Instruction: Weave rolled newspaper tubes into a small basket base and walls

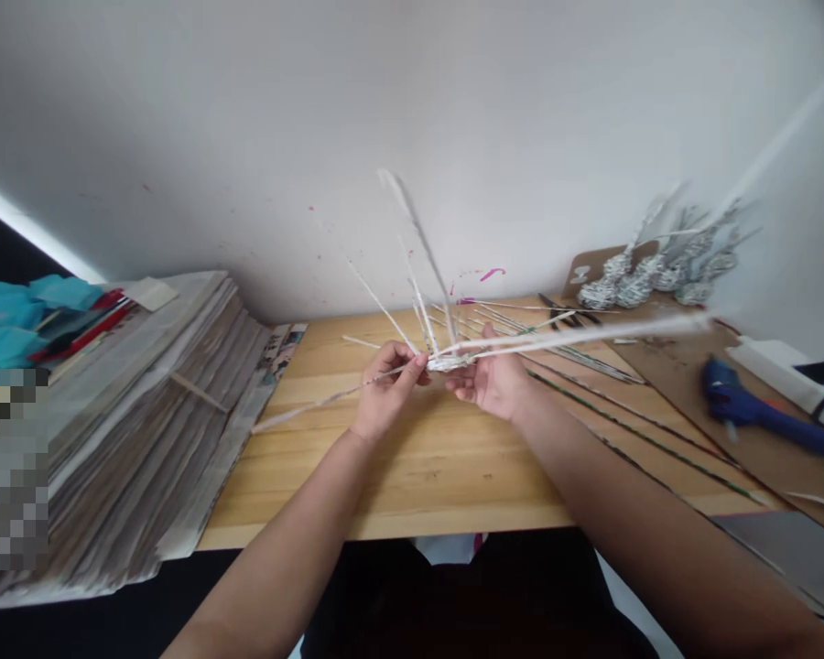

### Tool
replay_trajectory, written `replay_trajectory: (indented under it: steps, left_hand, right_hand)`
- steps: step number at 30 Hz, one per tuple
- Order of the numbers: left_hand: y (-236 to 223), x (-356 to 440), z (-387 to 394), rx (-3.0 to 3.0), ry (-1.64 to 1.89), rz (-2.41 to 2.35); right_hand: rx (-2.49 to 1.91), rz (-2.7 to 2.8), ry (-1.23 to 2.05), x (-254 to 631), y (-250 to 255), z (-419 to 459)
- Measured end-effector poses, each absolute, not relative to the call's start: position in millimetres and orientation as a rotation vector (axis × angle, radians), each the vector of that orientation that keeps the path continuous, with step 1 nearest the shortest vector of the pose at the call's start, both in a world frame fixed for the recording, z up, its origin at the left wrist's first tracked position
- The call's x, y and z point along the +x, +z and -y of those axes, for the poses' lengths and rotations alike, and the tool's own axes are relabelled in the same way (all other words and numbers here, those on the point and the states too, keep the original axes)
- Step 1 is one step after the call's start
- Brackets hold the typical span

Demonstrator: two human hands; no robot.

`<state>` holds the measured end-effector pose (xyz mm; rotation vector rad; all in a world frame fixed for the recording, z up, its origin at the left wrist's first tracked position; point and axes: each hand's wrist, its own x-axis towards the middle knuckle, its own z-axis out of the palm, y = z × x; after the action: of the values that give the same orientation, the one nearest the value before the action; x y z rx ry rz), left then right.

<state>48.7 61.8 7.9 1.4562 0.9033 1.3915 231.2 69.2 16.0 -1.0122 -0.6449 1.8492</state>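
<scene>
White paper strips form one small woven piece (446, 364), which sits over the bench (426, 494) between the fingers of two hands. The left hand (386, 386) has its thumb and fingers closed in a pinch on the piece's left edge. The right hand (498, 377) keeps its fingers partly spread and loosely curled at the right edge; whether they grip it, I cannot tell. At least four thin rods (384, 311) rise between the two sets of fingers. One thin strip (322, 401) reaches out past the left fingers, and one blurred strip (611, 334) past the right. Right of the right fingers lie loose paper sticks (649, 437), too overlapped to count, at least four woven balls (633, 288) and one blue glue gun (748, 407). One newspaper stack (144, 412) stands left of the left fingers.
</scene>
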Motion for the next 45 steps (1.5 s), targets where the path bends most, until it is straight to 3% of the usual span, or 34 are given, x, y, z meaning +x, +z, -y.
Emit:
replay_trajectory:
  steps: [4, 7, 11, 13, 18, 27, 45]
  left_hand:
    - [4.9, 43.8, -67.9, 1.154, 1.417, -0.897]
    - [5.5, 41.0, -72.4, 1.030, 1.408, -0.881]
    - [9.4, 39.7, -72.9, 1.006, 1.408, -0.877]
    - [12.3, 40.2, -70.8, 1.058, 1.390, -0.874]
    - [15.5, 45.5, -64.2, 1.268, 1.374, -0.833]
    - [6.3, 45.5, -62.9, 1.462, 1.317, -0.842]
    - [-0.6, 44.8, -68.2, 1.325, 1.249, -0.759]
  right_hand:
    - [-1.272, 0.767, 1.709, 226.2, 16.8, -66.0]
    - [-1.378, 0.955, 1.421, 225.4, 16.0, -64.5]
    - [-1.213, 1.127, 0.924, 224.3, 20.5, -57.0]
    - [-1.090, 1.169, 0.843, 222.2, 24.9, -51.2]
    - [-1.004, 1.271, 1.031, 214.9, 30.3, -41.5]
    - [-1.085, 1.250, 1.066, 206.0, 28.2, -38.1]
    - [-1.143, 1.180, 1.082, 205.8, 26.3, -36.5]
